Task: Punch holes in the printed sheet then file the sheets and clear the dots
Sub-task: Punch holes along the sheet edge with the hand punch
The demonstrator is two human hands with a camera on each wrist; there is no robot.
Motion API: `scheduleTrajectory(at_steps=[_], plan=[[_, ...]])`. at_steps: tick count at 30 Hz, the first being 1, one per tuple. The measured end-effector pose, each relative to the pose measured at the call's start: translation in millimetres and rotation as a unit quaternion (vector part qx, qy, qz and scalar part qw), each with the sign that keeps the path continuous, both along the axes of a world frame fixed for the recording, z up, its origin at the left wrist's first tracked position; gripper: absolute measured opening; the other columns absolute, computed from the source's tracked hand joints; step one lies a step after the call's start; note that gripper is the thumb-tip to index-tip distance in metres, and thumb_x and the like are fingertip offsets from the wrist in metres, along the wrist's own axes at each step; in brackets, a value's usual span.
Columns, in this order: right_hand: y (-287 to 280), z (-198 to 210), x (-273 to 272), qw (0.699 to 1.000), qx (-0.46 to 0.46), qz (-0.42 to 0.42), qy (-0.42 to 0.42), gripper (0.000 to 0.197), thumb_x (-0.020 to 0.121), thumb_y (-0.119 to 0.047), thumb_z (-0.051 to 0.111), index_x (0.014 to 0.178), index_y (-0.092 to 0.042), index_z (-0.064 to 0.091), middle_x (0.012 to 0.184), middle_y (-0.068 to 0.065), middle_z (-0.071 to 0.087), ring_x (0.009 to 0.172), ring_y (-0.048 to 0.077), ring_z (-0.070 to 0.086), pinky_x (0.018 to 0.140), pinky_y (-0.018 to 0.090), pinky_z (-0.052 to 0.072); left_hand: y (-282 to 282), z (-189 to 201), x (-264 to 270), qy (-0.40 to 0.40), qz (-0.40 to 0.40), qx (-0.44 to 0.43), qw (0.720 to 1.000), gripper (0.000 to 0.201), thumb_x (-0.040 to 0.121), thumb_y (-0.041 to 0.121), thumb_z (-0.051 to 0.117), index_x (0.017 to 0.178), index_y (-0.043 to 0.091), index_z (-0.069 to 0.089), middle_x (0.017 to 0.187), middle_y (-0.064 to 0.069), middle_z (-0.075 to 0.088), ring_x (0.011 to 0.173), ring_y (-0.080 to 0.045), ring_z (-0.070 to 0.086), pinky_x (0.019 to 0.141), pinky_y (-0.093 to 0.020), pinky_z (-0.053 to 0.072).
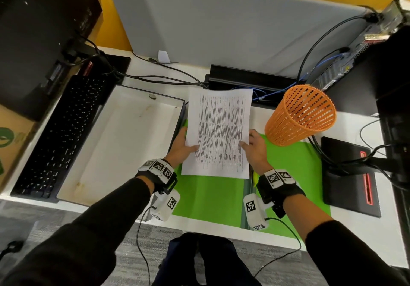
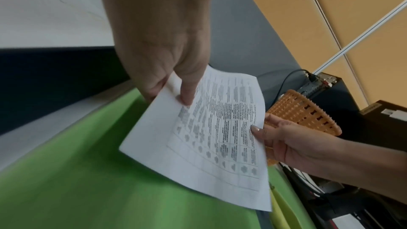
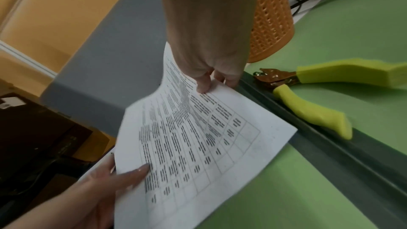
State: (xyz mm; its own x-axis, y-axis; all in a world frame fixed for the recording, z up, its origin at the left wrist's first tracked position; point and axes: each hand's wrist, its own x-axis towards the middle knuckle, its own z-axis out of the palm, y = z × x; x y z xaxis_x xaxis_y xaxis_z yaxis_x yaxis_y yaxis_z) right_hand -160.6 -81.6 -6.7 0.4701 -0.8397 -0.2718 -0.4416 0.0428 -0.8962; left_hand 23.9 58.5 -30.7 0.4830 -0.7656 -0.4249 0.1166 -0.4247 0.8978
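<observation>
Both hands hold one printed sheet (image 1: 218,132) above an open green folder (image 1: 206,199) that lies at the front edge of the desk (image 1: 346,230). The left hand (image 1: 180,147) pinches the sheet's left edge, thumb on the printed face and fingers beneath; the right hand (image 1: 256,147) pinches the right edge the same way. In the right wrist view the sheet bows upward between the two grips, its near corner close over the folder's dark spine (image 3: 330,145); whether that corner touches the folder is hard to tell. A punch (image 3: 308,91) with yellow-green handles and a brass-coloured head lies on the folder's right leaf, one handle resting against the spine. An orange mesh bin (image 1: 299,117) stands on the folder's far right corner, just beside the right hand. Left of the folder a white tray (image 1: 124,139) sits on the desk, and a black keyboard (image 1: 64,134) lies at the desk's left edge. Cables (image 1: 168,75) run along the back edge.
</observation>
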Motion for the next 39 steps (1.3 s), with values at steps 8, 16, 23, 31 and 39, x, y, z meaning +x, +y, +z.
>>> scheduleTrajectory(at_steps=[8, 16, 23, 31, 39], plan=[[2, 18, 19, 0.979, -0.181, -0.031, -0.091, 0.007, 0.092, -0.005, 0.051, 0.093, -0.002, 0.046, 0.082, 0.027, 0.056, 0.073, 0.032, 0.057, 0.06, 0.041, 0.048, -21, 48, -5, -0.107, 0.104, -0.186, 0.971, 0.043, 0.094, 0.008, 0.055, 0.133, 0.018, 0.041, 0.122, 0.007, 0.059, 0.11, 0.004, 0.058, 0.1, -0.021, 0.046], [16, 17, 21, 0.966, -0.232, -0.087, -0.074, 0.019, 0.094, -0.018, 0.052, 0.098, -0.018, 0.034, 0.066, -0.015, 0.029, 0.055, -0.002, 0.032, 0.054, 0.018, 0.023, -18, 40, -13, -0.117, 0.145, -0.207, 0.96, 0.044, 0.096, 0.0, 0.047, 0.137, 0.005, 0.031, 0.112, 0.017, 0.054, 0.099, 0.019, 0.056, 0.082, -0.001, 0.045], [16, 26, 29, 0.956, -0.262, -0.094, -0.09, 0.006, 0.097, -0.007, 0.042, 0.091, -0.009, 0.041, 0.067, -0.016, 0.032, 0.059, -0.009, 0.039, 0.052, 0.015, 0.027, -21, 38, -10, -0.128, 0.12, -0.2, 0.964, 0.039, 0.097, 0.002, 0.046, 0.133, 0.012, 0.036, 0.118, 0.012, 0.056, 0.103, 0.015, 0.057, 0.088, -0.006, 0.046], [0, 16, 21, 0.968, -0.203, -0.102, -0.108, 0.008, 0.095, -0.002, 0.042, 0.092, -0.005, 0.049, 0.074, 0.012, 0.053, 0.065, 0.006, 0.045, 0.057, 0.022, 0.036, -21, 32, 11, -0.156, 0.086, -0.18, 0.967, 0.037, 0.097, 0.004, 0.047, 0.133, -0.002, 0.045, 0.122, -0.004, 0.057, 0.111, -0.015, 0.057, 0.09, -0.01, 0.049], [5, -7, -22, 0.953, -0.148, -0.109, 0.242, 0.028, 0.084, -0.005, 0.055, 0.11, 0.003, 0.053, 0.12, 0.023, 0.049, 0.113, 0.038, 0.043, 0.087, 0.038, 0.039, -22, 29, 21, -0.149, 0.068, -0.172, 0.971, 0.039, 0.096, 0.003, 0.047, 0.135, -0.004, 0.043, 0.122, -0.004, 0.056, 0.11, -0.014, 0.056, 0.084, -0.004, 0.047]])
